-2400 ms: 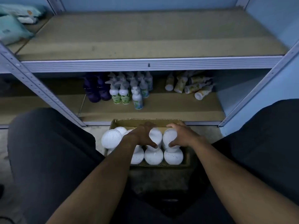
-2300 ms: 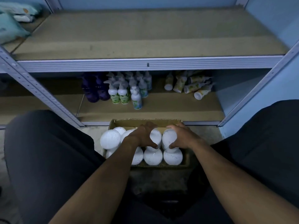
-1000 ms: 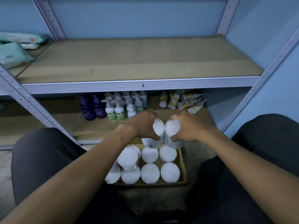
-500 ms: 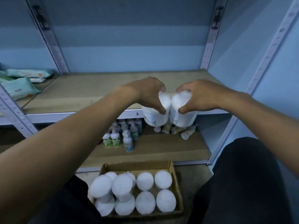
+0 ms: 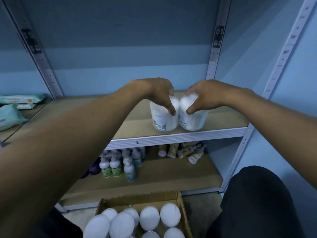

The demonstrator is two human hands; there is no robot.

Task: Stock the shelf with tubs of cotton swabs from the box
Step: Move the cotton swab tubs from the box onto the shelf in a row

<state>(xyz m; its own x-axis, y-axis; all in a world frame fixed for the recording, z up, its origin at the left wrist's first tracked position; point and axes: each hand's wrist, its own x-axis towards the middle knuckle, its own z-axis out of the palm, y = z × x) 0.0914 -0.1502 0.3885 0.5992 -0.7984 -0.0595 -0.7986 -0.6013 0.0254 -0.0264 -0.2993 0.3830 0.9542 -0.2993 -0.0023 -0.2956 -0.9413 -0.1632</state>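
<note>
Head view: hands (image 5: 181, 93) gripping two tubs (image 5: 178, 117)

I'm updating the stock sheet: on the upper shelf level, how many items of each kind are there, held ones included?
Cotton swab tubs: 2, one gripped by the left hand, one by the right hand
Wipe packs: 3, at the far left
Total: 5
</note>
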